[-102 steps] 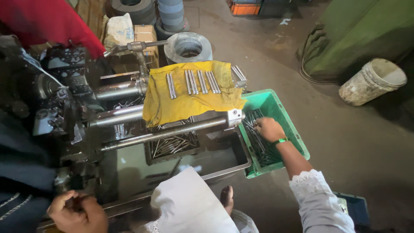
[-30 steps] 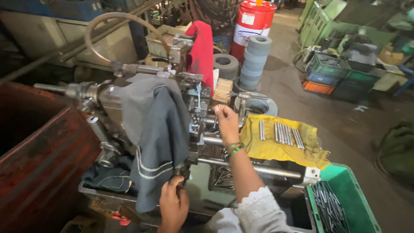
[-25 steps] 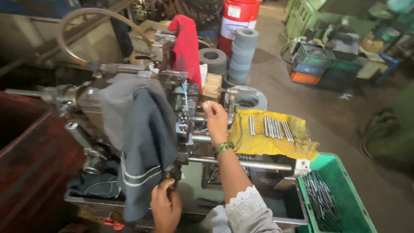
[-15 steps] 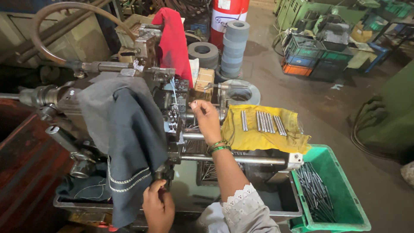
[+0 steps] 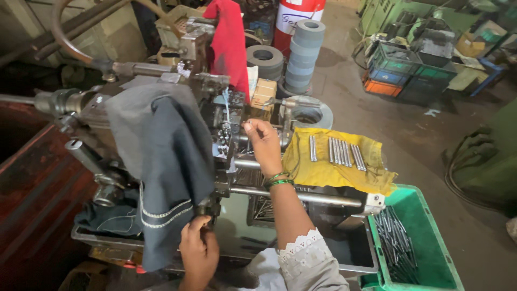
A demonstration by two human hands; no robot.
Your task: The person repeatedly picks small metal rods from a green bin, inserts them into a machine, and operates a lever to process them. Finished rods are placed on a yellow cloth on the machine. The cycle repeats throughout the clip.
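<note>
On oily machine bed [image 5: 301,196], yellow cloth [image 5: 323,170] bears rods [image 5: 339,152].

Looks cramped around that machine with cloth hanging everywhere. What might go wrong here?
The right hand reaches in among the machine's metal parts, so the fingers or the green bangles could perhaps get pinched or caught. The dark cloth draped beside the left hand might snag. The steel rods could roll off the yellow cloth.

two hands [image 5: 264,145] are seen at one machine [image 5: 215,129]. about seven metal rods [image 5: 339,152] are laid on one yellow cloth [image 5: 323,170]; one green crate [image 5: 425,215] is seen, and one red cloth [image 5: 229,40].
</note>
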